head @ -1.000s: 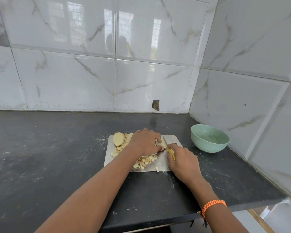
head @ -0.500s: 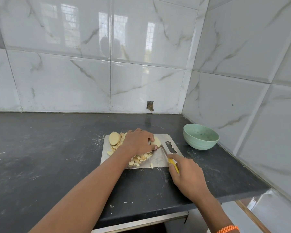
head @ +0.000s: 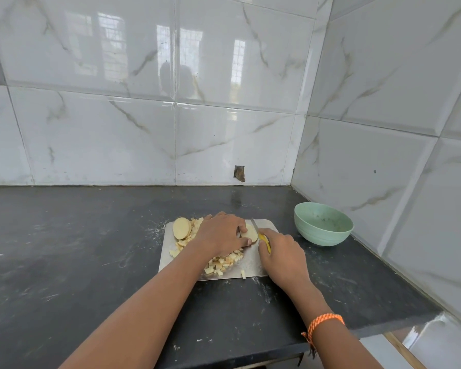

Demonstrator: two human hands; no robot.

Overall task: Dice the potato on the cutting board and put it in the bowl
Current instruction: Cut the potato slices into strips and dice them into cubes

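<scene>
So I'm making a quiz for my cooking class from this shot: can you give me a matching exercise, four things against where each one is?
Things:
1. knife
2. bowl
3. potato slices
4. potato piece

Places:
A. stacked at the cutting board's far left corner
B. under the left hand's fingertips
C. in the right hand
D. on the counter, right of the board

Pairs: 1-C, 2-D, 3-A, 4-B

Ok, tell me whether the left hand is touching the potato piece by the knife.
Touching: the head view shows the left hand fingers pressed on the potato piece.
</scene>
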